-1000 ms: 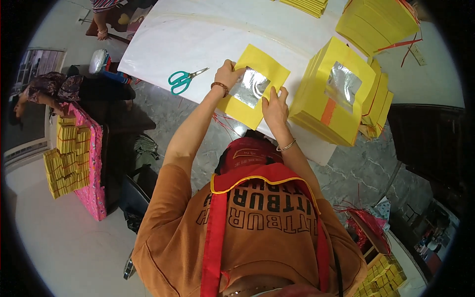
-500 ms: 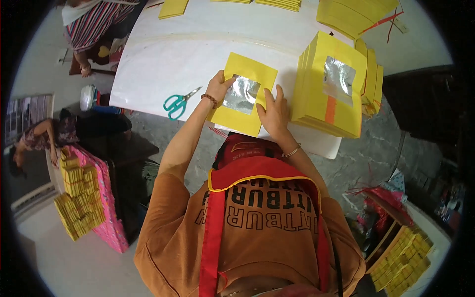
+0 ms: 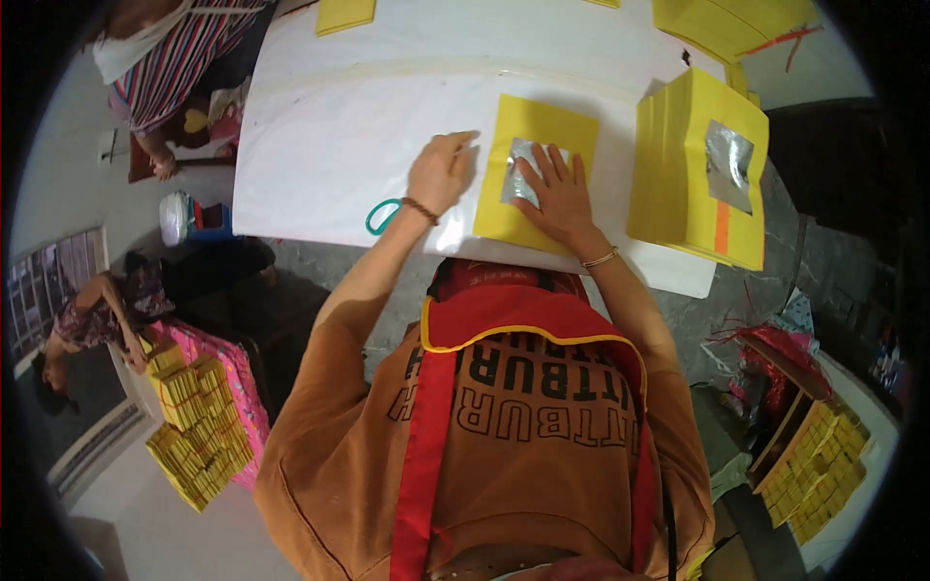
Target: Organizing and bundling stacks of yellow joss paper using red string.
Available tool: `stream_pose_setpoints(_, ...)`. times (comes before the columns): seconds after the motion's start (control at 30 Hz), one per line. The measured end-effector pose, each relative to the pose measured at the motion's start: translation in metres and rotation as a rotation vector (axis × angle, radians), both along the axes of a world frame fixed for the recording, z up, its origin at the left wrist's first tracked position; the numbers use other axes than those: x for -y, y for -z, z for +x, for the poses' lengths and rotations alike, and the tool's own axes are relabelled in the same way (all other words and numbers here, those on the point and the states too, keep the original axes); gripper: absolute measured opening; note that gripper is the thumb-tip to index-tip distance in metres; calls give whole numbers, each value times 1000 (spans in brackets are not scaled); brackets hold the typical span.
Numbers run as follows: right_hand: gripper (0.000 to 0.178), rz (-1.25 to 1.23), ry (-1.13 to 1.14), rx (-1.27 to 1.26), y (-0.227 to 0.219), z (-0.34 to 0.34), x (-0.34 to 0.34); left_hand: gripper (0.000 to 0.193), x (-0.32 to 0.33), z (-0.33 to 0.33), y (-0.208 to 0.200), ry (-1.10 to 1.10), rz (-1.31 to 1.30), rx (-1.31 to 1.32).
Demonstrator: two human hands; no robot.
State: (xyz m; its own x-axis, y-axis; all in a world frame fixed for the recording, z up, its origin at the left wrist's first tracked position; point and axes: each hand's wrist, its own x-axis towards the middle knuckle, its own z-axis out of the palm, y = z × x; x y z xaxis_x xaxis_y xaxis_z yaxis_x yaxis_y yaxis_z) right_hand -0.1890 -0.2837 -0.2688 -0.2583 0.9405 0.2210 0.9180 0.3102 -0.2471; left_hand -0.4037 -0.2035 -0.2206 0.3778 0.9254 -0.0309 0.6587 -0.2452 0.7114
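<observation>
One yellow sheet (image 3: 507,221) w/ silver patch (image 3: 521,178), flat on white table (image 3: 329,126) nr front edge; R hand (image 3: 562,199) spread over it, fingers apart. L hand (image 3: 441,176) beside its left edge, fingers part-curled, grip can't tell; scissors (image 3: 381,217) part hidden behind wrist. Narrow strip of room btwn sheet & stack (image 3: 666,169), wider to L.

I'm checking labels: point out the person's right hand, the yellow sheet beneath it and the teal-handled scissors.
Right hand (image 3: 564,199): head view, on its back.
Yellow sheet (image 3: 547,121): head view, on its plain far part.
Teal-handled scissors (image 3: 371,217): head view, on the handle loop.
</observation>
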Motion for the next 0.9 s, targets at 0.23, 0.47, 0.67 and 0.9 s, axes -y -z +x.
stream_pose_setpoints(0.23,53,-27,-14,68,-11,-2,-8,47,54,-85,1,106,374,-395)
stream_pose_setpoints(0.47,52,-69,-42,21,-2,-8,2,45,100,-102,24,-122,353,-471)
stream_pose_setpoints(0.67,51,-15,-50,39,-8,-10,6,54,88,-105,14,-16,315,-479)
stream_pose_setpoints(0.9,52,-18,-51,-9,-7,-8,0,48,42,-76,-3,-81,185,-67)
